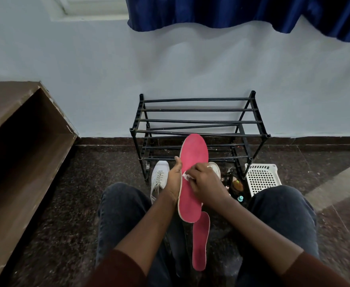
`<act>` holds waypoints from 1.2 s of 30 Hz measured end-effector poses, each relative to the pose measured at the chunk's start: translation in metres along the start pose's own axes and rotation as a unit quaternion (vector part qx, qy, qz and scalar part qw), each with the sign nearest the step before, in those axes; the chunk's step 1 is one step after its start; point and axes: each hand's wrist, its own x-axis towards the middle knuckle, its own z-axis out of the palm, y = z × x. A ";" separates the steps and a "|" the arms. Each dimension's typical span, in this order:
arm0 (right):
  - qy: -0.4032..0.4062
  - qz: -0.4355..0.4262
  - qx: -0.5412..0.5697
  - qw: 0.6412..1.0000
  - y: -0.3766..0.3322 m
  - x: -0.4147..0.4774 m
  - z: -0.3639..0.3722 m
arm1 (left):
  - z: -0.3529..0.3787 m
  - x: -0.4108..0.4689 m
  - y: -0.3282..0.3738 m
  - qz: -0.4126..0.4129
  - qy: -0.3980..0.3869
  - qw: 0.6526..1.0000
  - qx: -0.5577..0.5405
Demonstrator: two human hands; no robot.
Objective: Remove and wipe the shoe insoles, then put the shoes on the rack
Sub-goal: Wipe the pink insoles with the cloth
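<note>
- Between the person's knees, the left hand [173,179] grips the left edge of a pink insole [192,160] and holds it upright, toe end up, in front of the black shoe rack [199,121].
- Against the insole's face, the right hand [203,181] pinches a small white wipe [185,175], fingers curled round it; only a corner of the wipe shows, so its size is hard to judge.
- A second pink insole [201,243] lies on the floor between the legs, just below the heel of the held one.
- One white shoe [159,179] sits on the floor left of the hands; the toe of another shoe [215,165] peeks out behind the right hand. Neither is on the rack yet.
- A white perforated basket [262,177] and some small bottles [237,186] stand to the right of the rack.
- Risks, as I judge them: the insole is held by one edge only, so a firm wipe could fold it or push it out of the grip; the small wipe could slip from the pinch; a dropped insole would land on the floor and need wiping again; a shifting leg could press on the insole lying below.
</note>
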 end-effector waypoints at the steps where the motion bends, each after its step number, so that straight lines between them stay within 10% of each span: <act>1: 0.013 0.013 -0.010 1.000 0.006 0.008 -0.002 | 0.001 0.002 -0.003 -0.007 0.005 1.000 0.007; 28: 0.028 0.096 -0.028 0.995 0.004 0.025 -0.005 | -0.001 0.011 -0.009 0.035 0.105 0.990 0.086; 36: 0.004 0.028 0.034 0.999 -0.009 -0.028 -0.004 | 0.000 0.012 -0.003 -0.040 0.010 0.998 -0.054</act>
